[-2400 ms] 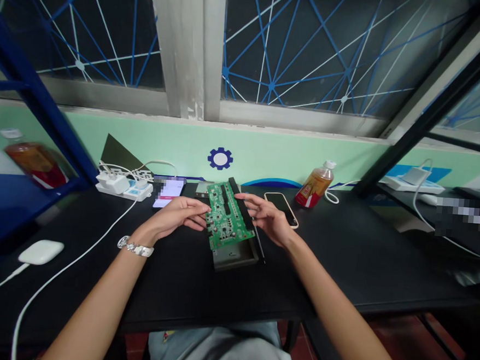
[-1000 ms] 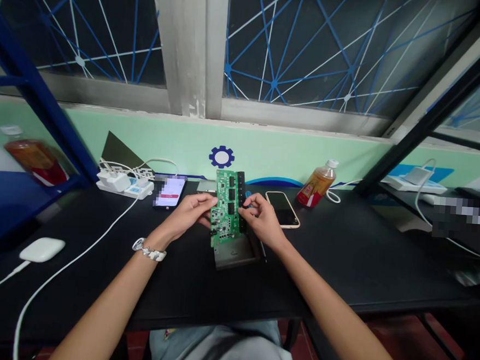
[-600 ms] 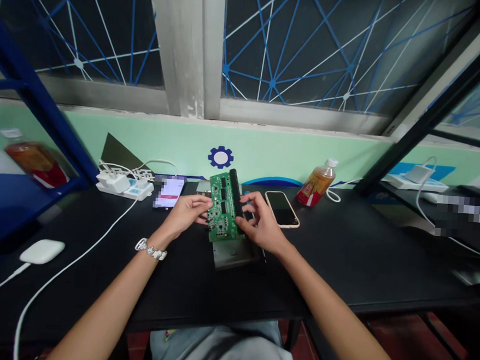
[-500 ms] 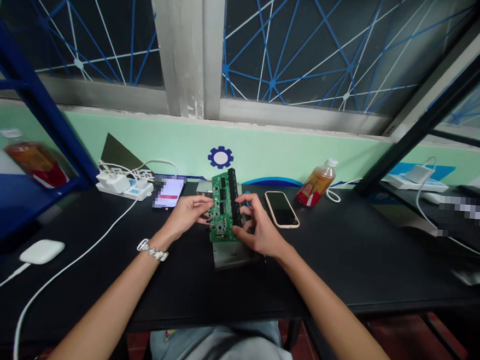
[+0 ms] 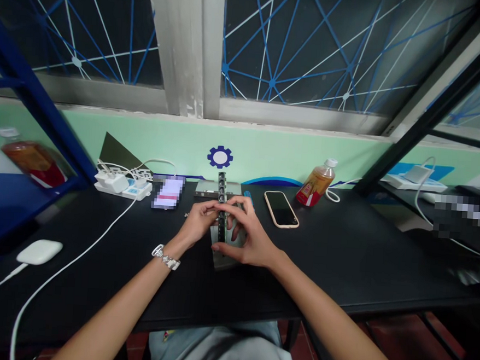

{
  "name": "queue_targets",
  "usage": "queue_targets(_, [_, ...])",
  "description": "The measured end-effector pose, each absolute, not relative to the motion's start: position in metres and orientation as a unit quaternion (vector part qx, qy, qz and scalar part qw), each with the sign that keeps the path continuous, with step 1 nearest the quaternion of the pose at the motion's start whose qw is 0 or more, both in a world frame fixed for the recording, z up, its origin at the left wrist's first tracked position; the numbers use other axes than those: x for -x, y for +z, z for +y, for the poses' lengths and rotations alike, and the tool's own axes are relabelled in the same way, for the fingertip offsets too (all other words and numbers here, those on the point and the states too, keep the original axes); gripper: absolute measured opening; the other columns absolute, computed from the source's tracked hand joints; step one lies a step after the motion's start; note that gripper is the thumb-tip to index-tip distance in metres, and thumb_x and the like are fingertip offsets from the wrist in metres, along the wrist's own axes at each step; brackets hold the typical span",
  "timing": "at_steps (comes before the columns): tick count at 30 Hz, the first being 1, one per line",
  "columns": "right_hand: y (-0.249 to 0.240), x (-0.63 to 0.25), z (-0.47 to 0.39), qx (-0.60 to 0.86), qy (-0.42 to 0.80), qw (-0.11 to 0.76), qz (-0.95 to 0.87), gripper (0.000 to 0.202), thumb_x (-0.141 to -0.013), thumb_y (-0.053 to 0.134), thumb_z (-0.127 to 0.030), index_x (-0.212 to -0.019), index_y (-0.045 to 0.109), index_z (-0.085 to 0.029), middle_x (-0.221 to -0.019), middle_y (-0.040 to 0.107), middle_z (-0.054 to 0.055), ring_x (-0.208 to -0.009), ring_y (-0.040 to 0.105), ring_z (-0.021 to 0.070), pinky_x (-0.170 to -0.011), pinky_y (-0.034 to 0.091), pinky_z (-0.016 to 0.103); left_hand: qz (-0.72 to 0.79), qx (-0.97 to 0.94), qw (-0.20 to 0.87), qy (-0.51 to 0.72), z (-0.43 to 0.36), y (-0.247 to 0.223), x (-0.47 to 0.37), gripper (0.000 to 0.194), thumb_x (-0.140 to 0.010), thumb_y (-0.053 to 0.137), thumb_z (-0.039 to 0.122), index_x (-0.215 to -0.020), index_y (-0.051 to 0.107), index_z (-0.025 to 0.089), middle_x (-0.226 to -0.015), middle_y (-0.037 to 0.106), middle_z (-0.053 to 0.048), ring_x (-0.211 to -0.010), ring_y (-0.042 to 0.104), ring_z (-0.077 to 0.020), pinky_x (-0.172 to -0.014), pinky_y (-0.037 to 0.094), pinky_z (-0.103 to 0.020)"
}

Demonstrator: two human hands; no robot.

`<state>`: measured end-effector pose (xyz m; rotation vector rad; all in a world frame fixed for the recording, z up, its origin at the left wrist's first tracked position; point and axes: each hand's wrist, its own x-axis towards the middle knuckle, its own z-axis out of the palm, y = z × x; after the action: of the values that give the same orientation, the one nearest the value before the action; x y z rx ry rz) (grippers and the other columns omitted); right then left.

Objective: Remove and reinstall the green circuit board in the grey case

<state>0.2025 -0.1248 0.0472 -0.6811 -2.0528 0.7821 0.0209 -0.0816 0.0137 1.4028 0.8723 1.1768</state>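
Note:
A circuit board (image 5: 221, 231) stands on edge between my hands, its row of black connectors facing up and its green faces mostly hidden. My left hand (image 5: 199, 219) pinches it from the left side. From the right, my right hand (image 5: 249, 234) grips it, with the thumb near the board's close end and the fingers over its top. Beneath the board lies a grey metal plate (image 5: 223, 262) on the black table (image 5: 182, 294). Another metal piece (image 5: 209, 187) rests behind, towards the wall.
A pink-edged phone (image 5: 281, 209) and a drink bottle (image 5: 317, 182) are at the right. To the left are a lit phone (image 5: 169, 191), a power strip (image 5: 135, 188) with cables, and a white case (image 5: 40, 251) on a cord. A blue object (image 5: 248, 198) lies behind my right hand.
The board has turned from showing its green face to standing edge-up. My left hand has moved right and slightly down, and my right hand has shifted left around the board.

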Motion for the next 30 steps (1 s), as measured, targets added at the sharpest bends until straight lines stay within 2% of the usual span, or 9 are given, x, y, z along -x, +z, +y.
queue_targets(4, [0.047, -0.203, -0.124, 0.265, 0.301, 0.409, -0.820, 0.076, -0.075, 0.083, -0.035, -0.143, 0.049, -0.031, -0.135, 0.037, 0.013, -0.088, 0.055, 0.0177, -0.058, 0.059, 0.029, 0.358, -0.599, 0.525, 0.488, -0.083, 0.014, -0.022, 0.017, -0.083, 0.064, 0.028, -0.077, 0.070, 0.013, -0.070, 0.069, -0.003, -0.065, 0.062, -0.0148, -0.064, 0.049, -0.025])
queue_targets(7, [0.047, -0.204, -0.124, 0.264, 0.310, 0.410, -0.816, 0.074, -0.076, 0.082, -0.032, -0.143, 0.049, -0.032, -0.135, 0.035, 0.012, -0.084, 0.056, 0.0152, -0.059, 0.060, 0.029, 0.367, -0.593, 0.525, 0.487, -0.083, 0.017, -0.021, 0.017, -0.082, 0.067, 0.031, -0.082, 0.072, 0.014, -0.075, 0.070, -0.003, -0.070, 0.063, -0.0161, -0.069, 0.051, -0.026])
queue_targets(15, [0.051, -0.214, -0.120, 0.272, 0.347, 0.440, -0.782, 0.059, -0.085, 0.068, -0.019, -0.140, 0.051, -0.032, -0.131, 0.042, 0.010, -0.089, 0.054, 0.0156, -0.060, 0.056, 0.023, 0.412, -0.537, 0.565, 0.472, -0.076, 0.024, -0.002, 0.039, -0.072, 0.082, 0.042, -0.101, 0.073, 0.016, -0.097, 0.071, -0.006, -0.087, 0.065, -0.0184, -0.080, 0.057, -0.034])
queue_targets(18, [0.046, -0.220, -0.110, 0.301, 0.375, 0.457, -0.748, 0.054, -0.089, 0.063, -0.019, -0.140, 0.051, -0.032, -0.126, 0.045, 0.008, -0.084, 0.052, 0.0134, -0.056, 0.052, 0.019, 0.425, -0.541, 0.553, 0.470, -0.072, 0.026, 0.013, 0.040, -0.071, 0.083, 0.043, -0.100, 0.073, 0.018, -0.098, 0.070, -0.005, -0.088, 0.064, -0.0177, -0.075, 0.058, -0.031])
queue_targets(21, [0.040, -0.225, -0.101, 0.321, 0.420, 0.464, -0.711, 0.063, -0.088, 0.064, -0.020, -0.145, 0.043, -0.036, -0.125, 0.043, 0.007, -0.080, 0.052, 0.0118, -0.053, 0.053, 0.019, 0.438, -0.551, 0.530, 0.472, -0.070, 0.027, 0.022, 0.037, -0.074, 0.081, 0.045, -0.100, 0.074, 0.020, -0.099, 0.069, -0.004, -0.085, 0.062, -0.0157, -0.066, 0.053, -0.024])
queue_targets(24, [0.039, -0.226, -0.098, 0.321, 0.459, 0.465, -0.686, 0.072, -0.086, 0.066, -0.020, -0.149, 0.035, -0.038, -0.123, 0.041, 0.007, -0.081, 0.052, 0.0120, -0.056, 0.058, 0.022, 0.443, -0.556, 0.520, 0.473, -0.071, 0.029, 0.024, 0.037, -0.076, 0.079, 0.046, -0.101, 0.073, 0.019, -0.098, 0.068, -0.005, -0.083, 0.061, -0.0143, -0.063, 0.048, -0.021])
queue_targets(27, [0.041, -0.225, -0.099, 0.305, 0.470, 0.471, -0.682, 0.076, -0.086, 0.066, -0.020, -0.151, 0.030, -0.039, -0.124, 0.041, 0.007, -0.083, 0.052, 0.0130, -0.058, 0.060, 0.024, 0.440, -0.564, 0.533, 0.453, -0.073, 0.032, 0.023, 0.037, -0.080, 0.076, 0.048, -0.102, 0.074, 0.019, -0.102, 0.070, -0.006, -0.087, 0.063, -0.0159, -0.066, 0.048, -0.021])
queue_targets(30, [0.042, -0.226, -0.100, 0.303, 0.446, 0.488, -0.687, 0.082, -0.087, 0.066, -0.020, -0.153, 0.022, -0.041, -0.126, 0.041, 0.007, -0.084, 0.053, 0.0141, -0.058, 0.060, 0.025, 0.414, -0.546, 0.599, 0.414, -0.076, 0.035, 0.022, 0.043, -0.085, 0.069, 0.053, -0.111, 0.073, 0.019, -0.109, 0.072, -0.010, -0.097, 0.066, -0.0209, -0.076, 0.052, -0.027])
